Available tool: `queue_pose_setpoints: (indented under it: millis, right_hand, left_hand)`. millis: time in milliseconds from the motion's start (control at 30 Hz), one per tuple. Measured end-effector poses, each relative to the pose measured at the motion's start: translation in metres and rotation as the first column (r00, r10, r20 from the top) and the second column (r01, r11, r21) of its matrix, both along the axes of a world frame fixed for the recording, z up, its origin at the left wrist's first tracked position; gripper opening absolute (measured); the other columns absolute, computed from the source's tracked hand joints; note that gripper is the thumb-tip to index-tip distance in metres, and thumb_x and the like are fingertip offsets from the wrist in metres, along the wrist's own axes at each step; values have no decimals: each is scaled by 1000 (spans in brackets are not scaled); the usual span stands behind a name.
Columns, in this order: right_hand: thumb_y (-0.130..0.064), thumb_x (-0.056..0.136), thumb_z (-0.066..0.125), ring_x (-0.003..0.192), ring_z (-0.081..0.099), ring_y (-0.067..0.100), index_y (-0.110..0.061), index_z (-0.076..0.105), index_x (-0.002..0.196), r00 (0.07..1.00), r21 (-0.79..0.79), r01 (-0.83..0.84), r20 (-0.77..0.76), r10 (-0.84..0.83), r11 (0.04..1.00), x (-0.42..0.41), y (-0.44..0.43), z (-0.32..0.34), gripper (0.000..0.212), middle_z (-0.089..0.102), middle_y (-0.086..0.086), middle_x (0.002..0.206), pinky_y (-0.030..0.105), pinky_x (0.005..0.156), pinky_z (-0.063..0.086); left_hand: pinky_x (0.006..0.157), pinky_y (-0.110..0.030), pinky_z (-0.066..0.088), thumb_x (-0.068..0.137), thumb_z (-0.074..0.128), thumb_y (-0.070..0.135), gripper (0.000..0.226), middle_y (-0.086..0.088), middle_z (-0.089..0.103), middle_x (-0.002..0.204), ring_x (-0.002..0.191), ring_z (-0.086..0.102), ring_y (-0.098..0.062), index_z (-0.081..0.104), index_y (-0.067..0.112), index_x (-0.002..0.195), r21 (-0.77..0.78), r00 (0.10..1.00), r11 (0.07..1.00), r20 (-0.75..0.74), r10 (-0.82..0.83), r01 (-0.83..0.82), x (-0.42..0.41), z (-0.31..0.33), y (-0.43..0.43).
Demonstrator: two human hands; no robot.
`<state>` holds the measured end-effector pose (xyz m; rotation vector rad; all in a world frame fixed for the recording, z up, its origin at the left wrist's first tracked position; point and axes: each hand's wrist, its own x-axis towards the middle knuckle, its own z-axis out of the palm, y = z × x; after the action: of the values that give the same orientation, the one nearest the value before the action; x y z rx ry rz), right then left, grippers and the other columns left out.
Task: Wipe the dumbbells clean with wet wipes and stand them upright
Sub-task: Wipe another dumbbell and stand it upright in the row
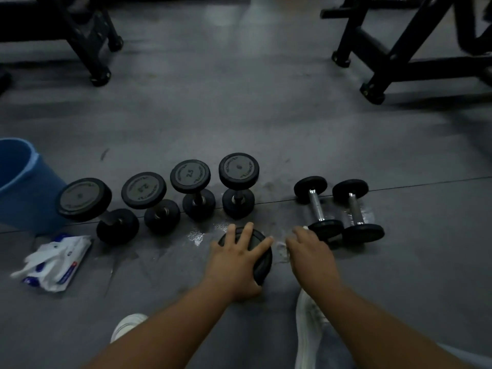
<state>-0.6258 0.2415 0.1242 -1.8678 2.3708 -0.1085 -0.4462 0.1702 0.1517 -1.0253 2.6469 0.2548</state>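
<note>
The left hand [237,258] is lying spread over a round black dumbbell [259,255] on the grey floor [239,115], gripping its head; the right hand [310,251] is clutching a white wipe [282,253] beside it. Four dumbbells [195,186] are standing upright behind, two [336,209] lying right; open floor beyond.
</note>
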Motion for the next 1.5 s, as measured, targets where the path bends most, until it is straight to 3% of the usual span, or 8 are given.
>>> queue_pose_setpoints:
  millis: [100,267,333,533,733,1000,1200,1500]
  right_hand:
    - [-10,62,81,123,54,35,-19,63,83,998,-20,-12,-61,11,1000,-1,11,6,29,52,16,137,42,74,54]
    - [-16,93,52,149,-3,28,-23,56,114,948,141,-285,-104,300,948,-12,10,30,23,-12,6,161,44,104,36]
    - [-17,95,48,148,-10,29,-23,51,124,898,234,-376,-147,415,897,-27,-4,47,30,-19,5,160,45,107,32]
    - [-19,92,51,148,-9,28,-24,50,124,855,280,-448,-146,499,849,-65,-30,35,32,-12,8,160,46,113,24]
    - [-25,50,85,128,50,35,-29,64,74,953,71,-276,-107,282,959,-97,-53,-4,32,47,18,143,42,84,53]
    - [-18,62,78,129,48,38,-19,67,86,979,-93,-188,-94,179,978,-160,-120,0,27,46,20,143,45,86,53]
    - [-14,85,59,147,14,32,-17,59,109,987,-59,-107,-129,99,992,-191,-136,7,25,11,15,160,47,107,35]
    - [-20,92,51,148,8,28,-20,57,111,998,21,-9,-62,10,1000,-200,-132,-24,20,8,11,161,43,115,18]
  left_hand:
    - [107,-63,27,72,63,69,113,-1,-22,162,148,-12,-40,-18,47,148,13,999,1000,31,8,-8,3,5,0]
    - [106,-63,32,68,67,73,124,0,-24,162,149,-10,-40,-22,46,149,77,996,997,90,5,-12,-4,17,-9]
    - [105,-59,36,68,66,73,122,-2,-15,164,148,-3,-41,-21,46,149,81,995,997,95,-8,0,-5,15,-13]
    - [107,-57,32,66,63,67,109,-7,-2,161,142,8,-42,-7,48,148,72,997,995,39,-66,63,-6,13,-19]
    - [102,-53,42,64,66,71,107,-9,4,161,138,21,-47,2,49,148,145,986,989,162,-46,23,-61,30,-78]
    - [97,-63,42,70,67,67,103,-4,-2,160,141,7,-51,1,49,146,82,988,996,146,-44,32,-147,34,-122]
    - [96,-56,47,64,69,68,103,-4,5,158,137,21,-46,4,51,143,69,999,998,42,2,-4,-188,25,-158]
    - [95,-54,48,66,65,73,104,-8,12,156,131,30,-46,5,49,148,39,997,999,72,-36,34,-222,12,-177]
